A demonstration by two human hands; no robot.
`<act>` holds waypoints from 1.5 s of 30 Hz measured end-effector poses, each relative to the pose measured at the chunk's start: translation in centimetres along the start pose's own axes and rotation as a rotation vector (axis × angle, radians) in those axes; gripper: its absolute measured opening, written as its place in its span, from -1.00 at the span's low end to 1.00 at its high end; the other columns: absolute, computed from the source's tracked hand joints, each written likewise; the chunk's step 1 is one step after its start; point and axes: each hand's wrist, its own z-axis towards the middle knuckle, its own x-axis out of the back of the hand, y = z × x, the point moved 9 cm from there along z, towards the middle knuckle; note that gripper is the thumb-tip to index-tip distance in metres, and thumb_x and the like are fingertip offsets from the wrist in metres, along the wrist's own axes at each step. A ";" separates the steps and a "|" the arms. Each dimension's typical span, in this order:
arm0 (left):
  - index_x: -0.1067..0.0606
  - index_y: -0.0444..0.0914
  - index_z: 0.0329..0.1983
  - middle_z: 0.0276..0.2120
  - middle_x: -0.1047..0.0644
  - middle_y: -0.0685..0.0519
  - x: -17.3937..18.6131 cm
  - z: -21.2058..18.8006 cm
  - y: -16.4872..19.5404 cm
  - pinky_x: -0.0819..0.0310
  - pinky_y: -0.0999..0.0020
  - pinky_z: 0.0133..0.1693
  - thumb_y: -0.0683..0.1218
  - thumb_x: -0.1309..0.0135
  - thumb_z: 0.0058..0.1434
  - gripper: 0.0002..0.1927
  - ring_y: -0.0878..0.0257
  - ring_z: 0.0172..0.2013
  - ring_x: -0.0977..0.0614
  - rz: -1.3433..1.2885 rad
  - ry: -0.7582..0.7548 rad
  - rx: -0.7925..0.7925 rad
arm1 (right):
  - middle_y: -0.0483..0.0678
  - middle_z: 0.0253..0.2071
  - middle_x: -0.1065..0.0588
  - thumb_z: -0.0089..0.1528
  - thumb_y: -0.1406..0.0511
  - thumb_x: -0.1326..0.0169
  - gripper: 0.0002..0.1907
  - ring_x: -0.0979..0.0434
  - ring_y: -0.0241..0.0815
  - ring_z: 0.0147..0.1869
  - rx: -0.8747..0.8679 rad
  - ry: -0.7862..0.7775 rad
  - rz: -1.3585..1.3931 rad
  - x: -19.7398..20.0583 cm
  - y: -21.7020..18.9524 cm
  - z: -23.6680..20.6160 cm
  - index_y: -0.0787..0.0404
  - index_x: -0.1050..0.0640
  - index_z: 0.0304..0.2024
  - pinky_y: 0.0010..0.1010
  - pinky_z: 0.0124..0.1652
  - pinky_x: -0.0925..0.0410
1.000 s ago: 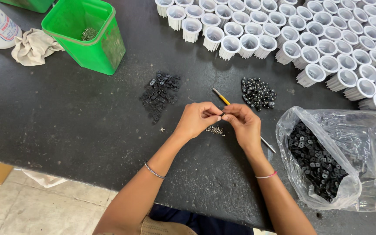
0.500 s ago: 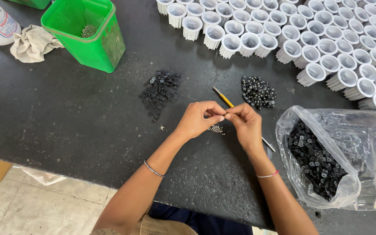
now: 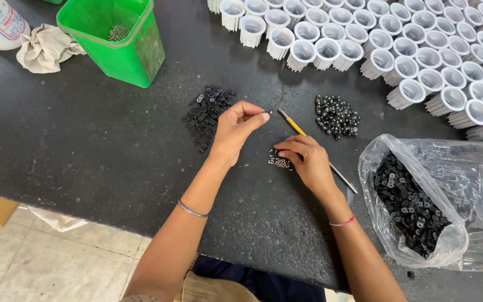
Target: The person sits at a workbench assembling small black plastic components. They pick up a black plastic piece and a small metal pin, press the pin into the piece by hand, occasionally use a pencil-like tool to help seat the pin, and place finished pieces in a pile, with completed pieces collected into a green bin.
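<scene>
Dark speckled worktop (image 3: 74,140) fills my view. At far left sit a crumpled beige cloth (image 3: 43,47) and a green plastic bucket (image 3: 119,42). A pile of small black plastic clips (image 3: 205,112) lies just beside my left hand (image 3: 236,128), whose thumb and forefinger pinch a tiny part. My right hand (image 3: 306,162), fingers curled, touches a small heap of tiny metal screws (image 3: 278,162). Farther right is a clear bag of black parts (image 3: 420,201).
</scene>
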 end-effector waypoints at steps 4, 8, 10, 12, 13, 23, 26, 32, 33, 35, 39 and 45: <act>-0.42 -0.31 -0.22 -0.07 -0.67 -0.09 -0.6 0.0 -0.5 -0.60 0.38 0.01 -0.28 -0.13 0.25 -0.88 0.30 -0.11 -0.69 -0.206 -0.051 0.054 | -0.09 -0.17 -0.58 0.16 0.31 -0.25 -0.83 -0.57 -0.05 -0.05 0.047 0.005 -0.066 -0.4 -0.2 0.0 0.11 -0.70 -0.19 -0.26 -0.06 -0.41; -0.43 -0.36 -0.11 -0.12 -0.67 -0.18 -0.6 0.0 -1.2 -0.64 0.32 -0.04 -0.24 -0.14 0.29 -0.83 0.21 -0.15 -0.71 -0.177 -0.023 0.118 | -0.10 -0.19 -0.57 0.17 0.32 -0.24 -0.86 -0.54 -0.05 -0.05 0.101 0.006 -0.109 -0.4 -0.7 0.0 0.11 -0.70 -0.21 -0.25 -0.06 -0.40; -0.49 -0.36 -0.03 -0.14 -0.66 -0.14 -0.6 -0.1 -1.8 -0.63 0.36 -0.06 -0.20 -0.15 0.30 -0.79 0.24 -0.17 -0.70 -0.127 -0.007 0.159 | -0.10 -0.19 -0.57 0.17 0.32 -0.23 -0.86 -0.54 -0.04 -0.06 0.106 -0.001 -0.123 -0.4 -0.9 -0.1 0.11 -0.69 -0.21 -0.24 -0.07 -0.40; -0.52 -0.40 0.00 -0.13 -0.66 -0.13 -0.8 -0.1 -2.2 -0.62 0.38 -0.05 -0.20 -0.15 0.31 -0.76 0.25 -0.16 -0.69 -0.077 -0.024 0.169 | -0.10 -0.19 -0.57 0.17 0.32 -0.22 -0.87 -0.53 -0.03 -0.06 0.119 -0.003 -0.141 -0.4 -1.3 -0.1 0.11 -0.68 -0.21 -0.23 -0.08 -0.40; -0.54 -0.42 0.01 -0.13 -0.66 -0.12 -0.8 -0.1 -2.5 -0.62 0.38 -0.05 -0.19 -0.15 0.31 -0.75 0.25 -0.16 -0.69 -0.051 -0.032 0.173 | -0.10 -0.19 -0.58 0.18 0.32 -0.22 -0.87 -0.53 -0.02 -0.07 0.128 -0.003 -0.152 -0.3 -1.5 -0.1 0.11 -0.68 -0.21 -0.23 -0.08 -0.40; -0.57 -0.43 0.01 -0.16 -0.65 -0.04 0.2 0.3 -4.4 -0.62 0.45 -0.08 -0.24 -0.16 0.27 -0.74 0.28 -0.16 -0.69 0.025 -0.017 0.141 | -0.02 -0.19 -0.56 0.17 0.40 -0.19 -0.90 -0.51 0.06 -0.03 0.152 -0.019 -0.197 -0.9 -1.5 -0.1 0.20 -0.61 -0.25 -0.19 -0.08 -0.38; -0.58 -0.43 -0.01 -0.23 -0.65 -0.04 0.0 0.2 -4.7 -0.63 0.45 -0.15 -0.24 -0.19 0.25 -0.74 0.29 -0.24 -0.69 0.047 -0.015 0.165 | 0.01 -0.21 -0.55 0.20 0.44 -0.17 -0.90 -0.54 0.05 -0.06 0.101 0.099 -0.060 -0.2 -0.9 0.0 0.25 -0.58 -0.22 -0.21 -0.08 -0.39; -0.59 -0.42 -0.10 -0.29 -0.66 -0.05 -1.3 -0.6 -5.0 -0.63 0.45 -0.23 -0.23 -0.24 0.21 -0.78 0.29 -0.30 -0.70 0.160 -0.055 0.217 | -0.01 -0.24 -0.58 0.26 0.40 -0.20 -0.88 -0.58 -0.16 -0.28 -0.070 0.272 0.100 1.9 1.0 -0.5 0.29 -0.59 -0.15 -0.39 -0.23 -0.42; -0.58 -0.42 -0.11 -0.29 -0.66 -0.05 -1.7 -0.8 -5.0 -0.63 0.45 -0.23 -0.24 -0.24 0.20 -0.79 0.29 -0.30 -0.70 0.158 -0.069 0.213 | -0.02 -0.24 -0.58 0.26 0.40 -0.21 -0.88 -0.58 -0.17 -0.28 -0.073 0.276 0.102 2.0 1.0 -0.5 0.29 -0.59 -0.16 -0.40 -0.23 -0.42; -0.58 -0.41 -0.14 -0.28 -0.66 -0.05 -2.1 -1.0 -5.0 -0.63 0.45 -0.23 -0.24 -0.24 0.20 -0.80 0.29 -0.30 -0.70 0.153 -0.086 0.214 | -0.03 -0.25 -0.58 0.25 0.39 -0.23 -0.87 -0.59 -0.20 -0.28 -0.079 0.285 0.108 2.1 0.9 -0.5 0.29 -0.59 -0.17 -0.41 -0.23 -0.43; -0.57 -0.40 -0.16 -0.28 -0.67 -0.05 -2.4 -1.2 -5.1 -0.64 0.44 -0.22 -0.24 -0.24 0.19 -0.82 0.29 -0.29 -0.71 0.147 -0.102 0.223 | -0.02 -0.26 -0.57 0.26 0.39 -0.23 -0.88 -0.59 -0.20 -0.29 -0.062 0.287 0.083 2.1 0.4 -0.4 0.30 -0.58 -0.17 -0.41 -0.23 -0.42; -0.58 -0.40 -0.16 -0.28 -0.66 -0.03 -2.5 -1.1 -5.3 -0.62 0.45 -0.22 -0.24 -0.27 0.19 -0.81 0.31 -0.28 -0.70 0.168 -0.137 0.167 | -0.02 -0.25 -0.57 0.26 0.39 -0.23 -0.88 -0.59 -0.20 -0.28 -0.075 0.273 0.085 2.0 0.8 -0.5 0.31 -0.58 -0.18 -0.42 -0.22 -0.42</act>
